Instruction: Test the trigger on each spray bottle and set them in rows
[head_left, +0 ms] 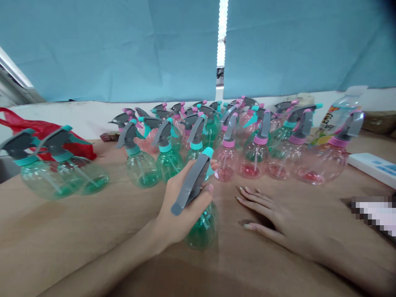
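My left hand (182, 206) is wrapped round the neck of a green spray bottle (202, 231) with a grey trigger head and a teal nozzle. The bottle is upright near the middle of the table, its neck hidden by my fingers. My right hand (272, 214) rests flat on the table with its fingers stretched out, apart from the bottle. Just beyond stand a green spray bottle (168, 163) and a pink spray bottle (225, 165), part of a crowd of similar ones with teal or pink collars.
Two green spray bottles (89, 177) stand at the left in front of a red plastic bag (46, 132). At the right are a clear drink bottle (340, 109), a white device (374, 167) and a pixelated object (375, 214). A blue curtain (123, 49) hangs behind the wooden table (123, 268).
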`<act>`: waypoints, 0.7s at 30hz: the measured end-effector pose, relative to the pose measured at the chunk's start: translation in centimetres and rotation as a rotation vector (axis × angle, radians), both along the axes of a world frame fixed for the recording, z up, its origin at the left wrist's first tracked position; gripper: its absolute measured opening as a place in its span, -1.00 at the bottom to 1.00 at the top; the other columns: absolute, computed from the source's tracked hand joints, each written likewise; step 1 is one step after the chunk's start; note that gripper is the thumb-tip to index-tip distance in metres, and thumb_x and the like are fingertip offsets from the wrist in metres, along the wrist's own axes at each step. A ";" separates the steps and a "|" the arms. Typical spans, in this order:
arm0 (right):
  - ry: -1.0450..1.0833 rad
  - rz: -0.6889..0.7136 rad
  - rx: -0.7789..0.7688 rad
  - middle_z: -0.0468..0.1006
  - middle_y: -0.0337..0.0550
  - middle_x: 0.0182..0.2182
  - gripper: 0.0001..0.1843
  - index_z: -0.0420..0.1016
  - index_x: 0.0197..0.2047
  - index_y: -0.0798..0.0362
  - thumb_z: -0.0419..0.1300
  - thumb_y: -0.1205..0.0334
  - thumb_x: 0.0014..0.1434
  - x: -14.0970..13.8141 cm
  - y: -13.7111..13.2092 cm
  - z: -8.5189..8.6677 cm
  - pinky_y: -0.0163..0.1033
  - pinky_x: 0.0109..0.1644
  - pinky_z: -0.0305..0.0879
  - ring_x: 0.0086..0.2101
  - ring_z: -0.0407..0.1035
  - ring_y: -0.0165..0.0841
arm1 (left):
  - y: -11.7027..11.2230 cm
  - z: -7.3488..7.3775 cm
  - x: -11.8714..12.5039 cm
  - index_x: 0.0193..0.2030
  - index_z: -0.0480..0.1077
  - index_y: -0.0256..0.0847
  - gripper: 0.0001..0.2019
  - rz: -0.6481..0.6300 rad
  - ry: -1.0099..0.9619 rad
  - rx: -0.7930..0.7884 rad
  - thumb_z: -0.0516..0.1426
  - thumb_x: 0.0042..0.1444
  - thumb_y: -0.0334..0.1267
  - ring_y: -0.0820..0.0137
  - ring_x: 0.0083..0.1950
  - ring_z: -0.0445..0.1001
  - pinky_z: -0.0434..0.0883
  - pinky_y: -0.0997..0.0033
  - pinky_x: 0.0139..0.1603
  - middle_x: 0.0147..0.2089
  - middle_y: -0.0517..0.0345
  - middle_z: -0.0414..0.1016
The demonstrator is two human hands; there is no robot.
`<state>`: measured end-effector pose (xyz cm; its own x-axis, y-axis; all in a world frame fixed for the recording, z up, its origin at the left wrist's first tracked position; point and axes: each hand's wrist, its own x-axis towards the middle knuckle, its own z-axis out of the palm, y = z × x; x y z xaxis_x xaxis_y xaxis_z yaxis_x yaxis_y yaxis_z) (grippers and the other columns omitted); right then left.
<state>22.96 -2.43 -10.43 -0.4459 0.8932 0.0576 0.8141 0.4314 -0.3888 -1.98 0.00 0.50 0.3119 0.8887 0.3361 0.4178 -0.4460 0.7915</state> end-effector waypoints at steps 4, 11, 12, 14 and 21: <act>0.006 0.005 0.011 0.07 -0.13 0.34 -0.34 0.15 0.33 -0.02 0.00 -0.17 0.29 0.0 0.0 0.0 0.13 0.34 -0.06 0.31 -0.07 -0.14 | 0.0 -0.1 0.0 -0.23 0.28 -0.08 -0.89 0.004 0.003 -0.003 0.06 0.07 -0.32 0.36 -0.37 0.38 0.28 0.36 -0.40 -0.43 0.30 0.31; 0.004 0.003 -0.007 0.06 -0.12 0.35 -0.32 0.14 0.34 -0.01 -0.01 -0.19 0.28 -0.1 0.0 -0.1 0.14 0.35 -0.07 0.31 -0.07 -0.13 | 0.0 -0.1 0.0 -0.12 0.33 -0.08 -0.78 0.008 0.026 0.020 0.06 0.06 -0.29 0.35 -0.36 0.40 0.30 0.35 -0.38 -0.41 0.29 0.37; 0.003 0.004 -0.009 0.06 -0.12 0.35 -0.32 0.14 0.34 -0.01 -0.01 -0.19 0.28 -0.1 0.0 -0.1 0.14 0.35 -0.08 0.31 -0.08 -0.13 | 0.0 -0.1 0.0 -0.16 0.34 -0.08 -0.81 0.016 0.032 0.023 0.06 0.06 -0.29 0.34 -0.36 0.40 0.30 0.35 -0.38 -0.42 0.29 0.38; 0.004 0.003 -0.011 0.05 -0.13 0.35 -0.33 0.14 0.34 -0.02 -0.01 -0.19 0.28 0.0 0.0 -0.1 0.14 0.35 -0.09 0.31 -0.08 -0.13 | 0.0 -0.1 -0.1 -0.20 0.33 -0.09 -0.85 0.025 0.035 0.027 0.05 0.06 -0.29 0.33 -0.34 0.41 0.30 0.35 -0.38 -0.43 0.29 0.36; 0.010 0.001 -0.005 0.05 -0.12 0.35 -0.32 0.15 0.34 -0.01 0.00 -0.19 0.28 0.0 0.1 -0.2 0.14 0.35 -0.08 0.31 -0.08 -0.12 | 0.0 -0.2 0.1 -0.14 0.31 -0.08 -0.82 0.000 0.013 0.031 0.05 0.09 -0.29 0.36 -0.36 0.38 0.31 0.36 -0.37 -0.43 0.30 0.30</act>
<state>22.96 -2.38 -10.65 -0.4465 0.8929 0.0574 0.8097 0.4305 -0.3988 -1.92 0.05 0.34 0.3160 0.8778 0.3600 0.4278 -0.4705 0.7718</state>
